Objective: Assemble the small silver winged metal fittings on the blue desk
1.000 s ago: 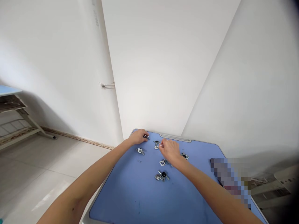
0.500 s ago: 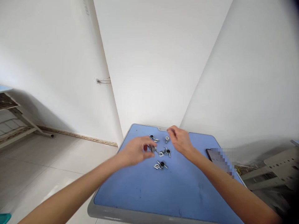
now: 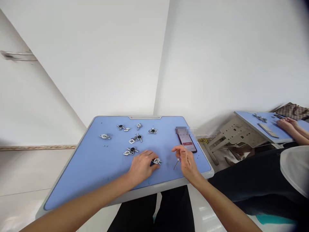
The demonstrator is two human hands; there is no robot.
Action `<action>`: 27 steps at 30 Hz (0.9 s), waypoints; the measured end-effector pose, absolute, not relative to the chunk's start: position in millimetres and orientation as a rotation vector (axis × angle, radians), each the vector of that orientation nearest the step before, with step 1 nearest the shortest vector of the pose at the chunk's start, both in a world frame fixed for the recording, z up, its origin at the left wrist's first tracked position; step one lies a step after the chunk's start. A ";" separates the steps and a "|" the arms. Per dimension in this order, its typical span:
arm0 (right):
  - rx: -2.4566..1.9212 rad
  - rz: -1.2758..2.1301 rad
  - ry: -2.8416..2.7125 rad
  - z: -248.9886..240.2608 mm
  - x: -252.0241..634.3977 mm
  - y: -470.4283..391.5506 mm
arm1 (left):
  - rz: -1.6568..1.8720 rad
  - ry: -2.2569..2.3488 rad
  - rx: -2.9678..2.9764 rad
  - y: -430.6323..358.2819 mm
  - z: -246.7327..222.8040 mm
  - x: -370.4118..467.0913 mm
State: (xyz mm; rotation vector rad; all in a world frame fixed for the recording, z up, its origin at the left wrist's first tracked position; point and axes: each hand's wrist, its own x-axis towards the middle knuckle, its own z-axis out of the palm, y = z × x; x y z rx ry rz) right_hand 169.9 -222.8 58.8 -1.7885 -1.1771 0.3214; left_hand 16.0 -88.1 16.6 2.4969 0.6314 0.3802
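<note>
My left hand (image 3: 143, 166) rests low over the near part of the blue tabletop, fingers closed on a small metal part (image 3: 157, 161). That part has a pale flange, and something dark shows beside it. To its right, my right hand (image 3: 187, 159) is raised near the phone, pinching a thin metal rod (image 3: 177, 163) that points down toward the table; its exact kind is unclear. Several similar small metal parts lie farther off, among them one with a black disc (image 3: 132, 150), another black-disc part (image 3: 153, 130) and a flanged piece (image 3: 105, 136) at the left.
A phone (image 3: 187, 141) with a lit screen lies at the right of the blue desk (image 3: 96, 180). Tiny bits (image 3: 105, 146) lie at the left. On a second desk (image 3: 248, 116) are metal parts and another person's hands (image 3: 288, 124). White walls stand behind.
The view has swung right, bringing the second desk and another person into sight. My left hand has come down to the table nearer me; my right hand has drawn back beside the phone.
</note>
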 end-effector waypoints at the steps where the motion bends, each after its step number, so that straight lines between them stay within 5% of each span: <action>1: -1.780 0.352 -1.155 56.6 169.6 -220.3 | 0.400 0.622 2.509 -88.0 14.7 14.9; 27: -2.033 0.582 -1.500 79.0 165.6 -195.1 | 0.350 0.608 2.479 -83.3 17.3 11.8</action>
